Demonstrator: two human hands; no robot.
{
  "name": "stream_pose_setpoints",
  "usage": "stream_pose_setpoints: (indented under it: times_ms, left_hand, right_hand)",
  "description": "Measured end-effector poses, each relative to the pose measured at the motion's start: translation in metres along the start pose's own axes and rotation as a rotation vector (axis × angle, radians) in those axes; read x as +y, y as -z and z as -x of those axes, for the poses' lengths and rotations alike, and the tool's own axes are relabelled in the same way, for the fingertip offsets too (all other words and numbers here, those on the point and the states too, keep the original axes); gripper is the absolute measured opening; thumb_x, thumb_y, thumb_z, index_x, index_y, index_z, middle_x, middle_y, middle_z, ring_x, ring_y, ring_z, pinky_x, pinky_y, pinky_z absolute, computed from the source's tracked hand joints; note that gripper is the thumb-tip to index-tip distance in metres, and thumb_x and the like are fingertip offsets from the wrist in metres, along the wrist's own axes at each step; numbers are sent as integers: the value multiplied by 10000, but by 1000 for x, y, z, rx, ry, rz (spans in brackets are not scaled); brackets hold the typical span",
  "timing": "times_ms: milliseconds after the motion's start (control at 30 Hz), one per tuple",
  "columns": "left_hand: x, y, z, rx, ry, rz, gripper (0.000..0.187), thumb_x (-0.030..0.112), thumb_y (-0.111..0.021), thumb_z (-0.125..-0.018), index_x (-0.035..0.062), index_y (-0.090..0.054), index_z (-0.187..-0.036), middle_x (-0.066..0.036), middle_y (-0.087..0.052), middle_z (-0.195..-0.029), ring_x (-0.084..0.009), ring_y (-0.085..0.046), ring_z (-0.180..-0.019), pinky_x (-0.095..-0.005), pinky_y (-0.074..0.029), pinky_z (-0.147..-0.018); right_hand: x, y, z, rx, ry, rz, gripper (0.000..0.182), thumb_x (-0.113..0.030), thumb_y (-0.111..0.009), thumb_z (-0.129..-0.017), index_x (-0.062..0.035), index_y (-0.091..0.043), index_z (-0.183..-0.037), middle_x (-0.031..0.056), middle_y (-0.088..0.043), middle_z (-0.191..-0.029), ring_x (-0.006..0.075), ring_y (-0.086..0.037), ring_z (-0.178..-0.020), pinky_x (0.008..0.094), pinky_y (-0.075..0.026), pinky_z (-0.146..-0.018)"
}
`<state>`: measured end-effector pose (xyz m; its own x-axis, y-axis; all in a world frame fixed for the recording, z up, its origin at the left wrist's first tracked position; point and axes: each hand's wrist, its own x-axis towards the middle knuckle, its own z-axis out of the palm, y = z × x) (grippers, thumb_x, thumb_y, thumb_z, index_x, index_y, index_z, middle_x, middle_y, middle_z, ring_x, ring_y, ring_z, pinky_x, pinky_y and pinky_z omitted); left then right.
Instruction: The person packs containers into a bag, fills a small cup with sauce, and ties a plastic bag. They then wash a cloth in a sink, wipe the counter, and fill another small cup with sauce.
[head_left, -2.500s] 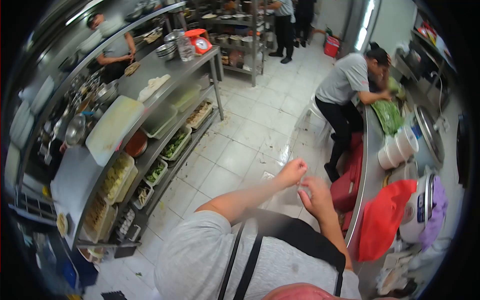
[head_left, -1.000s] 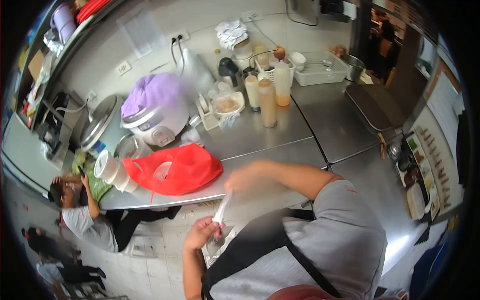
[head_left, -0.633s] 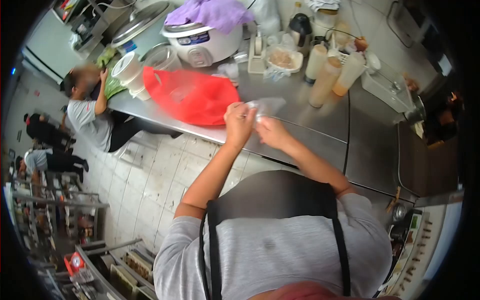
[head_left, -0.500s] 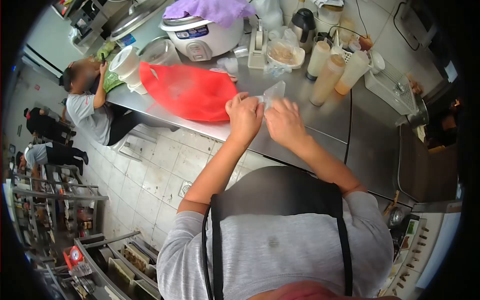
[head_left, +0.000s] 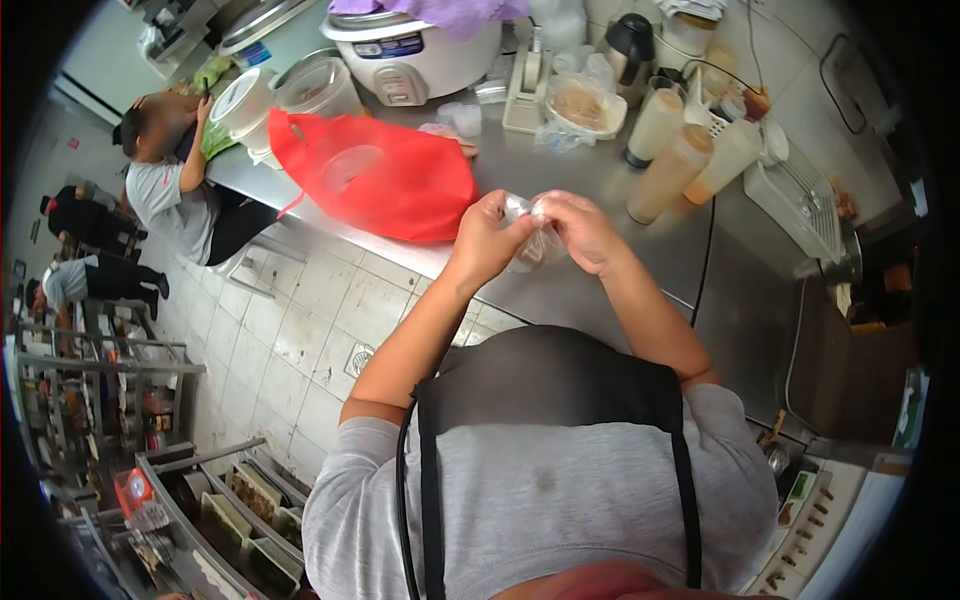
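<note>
At the centre of our view, both bare hands are closed on one piece of thin, crumpled, clear plastic film, which we take for a small clear plastic bag (head_left: 535, 248). The left hand (head_left: 487, 238) pinches it between thumb and fingers, the right hand (head_left: 585, 232) does the same just beside it, and the loose film hangs between them. We see it against the stainless-steel counter (head_left: 590, 180), near the front edge; whether it touches the metal, or has anything inside, we cannot tell.

The film looks flimsy, so we judge that the hands pulling hard against each other could split it, and a light pinch on such slick plastic could let it slip.

Just beside the left hand lies a bright red, soft cloth-like bag with a cut-out handle (head_left: 385, 185); a sideways sweep of that hand could drag it toward the edge. Farther right, tall translucent squeeze bottles stand upright, the nearest filled with tan liquid (head_left: 672, 175). We think a wide reach by the right hand might topple it. Beyond the film sit a cream tape dispenser (head_left: 528, 98) and a white bowl in clear wrapping (head_left: 588, 112).
</note>
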<state>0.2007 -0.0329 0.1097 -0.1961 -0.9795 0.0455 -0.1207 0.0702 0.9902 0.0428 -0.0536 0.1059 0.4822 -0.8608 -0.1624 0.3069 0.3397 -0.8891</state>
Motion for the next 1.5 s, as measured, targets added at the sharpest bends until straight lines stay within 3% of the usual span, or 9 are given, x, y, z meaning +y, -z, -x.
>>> stream_pose_setpoints:
  times_ms: [267, 367, 467, 667, 767, 867, 1200, 1367, 1500]
  left_hand:
    - [7, 56, -14, -134, -18, 304, 90, 43, -565, -759, 28, -502, -822, 13, -523, -736, -37, -483, -649, -182, -402, -574]
    - [-1, 81, -19, -84, -147, -1, 93, 20, -553, -740, 32, -496, -812, 2, -521, -769, -52, -485, -685, -191, -403, -595]
    - [8, 110, -25, 98, -703, -515, 95, 2, -533, -723, 36, -490, -801, -22, -517, -808, -71, -479, -722, -202, -399, -609]
    - [7, 145, -27, 188, -326, -174, 129, 26, -541, -698, 25, -431, -766, -121, -499, -736, -234, -502, -653, -300, -407, -613]
    - [5, 165, -26, 141, -292, -63, 107, 44, -491, -796, 49, -388, -821, -18, -450, -737, -63, -425, -664, -205, -375, -586]
    - [7, 174, -19, 35, -333, 46, 90, 71, -466, -829, 55, -379, -846, -5, -427, -716, -56, -419, -640, -198, -374, -567]
    - [20, 214, -4, -277, -258, 533, 338, 4, -537, -722, 73, -346, -992, -26, -438, -876, -66, -451, -780, -201, -392, -616]
    - [13, 213, 0, -38, -662, -184, 438, 99, -633, -643, 55, -400, -1011, -67, -483, -836, -186, -433, -814, -311, -372, -725]
    - [-11, 228, 5, -3, -552, -169, 399, 97, -630, -627, 45, -443, -975, -84, -494, -860, -233, -433, -829, -341, -362, -747]
  right_hand:
    - [5, -35, -49, -158, 56, -18, 157, -8, -490, -757, -50, -482, -908, 13, -499, -895, 85, -482, -813, 233, -383, -742]
    - [3, -44, -71, -274, 103, 48, 133, -17, -505, -710, -59, -471, -831, 26, -475, -927, 102, -461, -848, 238, -374, -752]
    - [8, -63, -87, -234, 251, 152, 105, -42, -518, -669, -76, -449, -740, 60, -442, -1011, 132, -435, -900, 255, -352, -787]
    - [8, -128, -95, -7, 688, 733, 75, -16, -496, -694, -56, -458, -744, 69, -432, -962, 133, -413, -886, 254, -337, -778]
    - [7, -137, -101, -158, 560, 711, 98, 11, -488, -720, -45, -495, -800, 79, -441, -941, 152, -453, -869, 258, -370, -741]
    - [13, -157, -109, 21, 526, 532, 105, 8, -504, -727, -40, -502, -820, 79, -489, -862, 170, -504, -754, 261, -404, -657]
    - [-19, -181, -131, 223, 878, 1088, 68, -83, -500, -760, -20, -477, -747, 132, -522, -682, 290, -528, -629, 344, -410, -542]
    - [-48, -199, -134, 256, 1044, 1075, 69, -85, -503, -762, -24, -477, -743, 126, -520, -673, 289, -527, -622, 343, -407, -537]
    - [-56, -214, -125, 244, 1018, 1084, 74, -91, -502, -770, -22, -486, -748, 120, -530, -682, 274, -526, -625, 322, -411, -549]
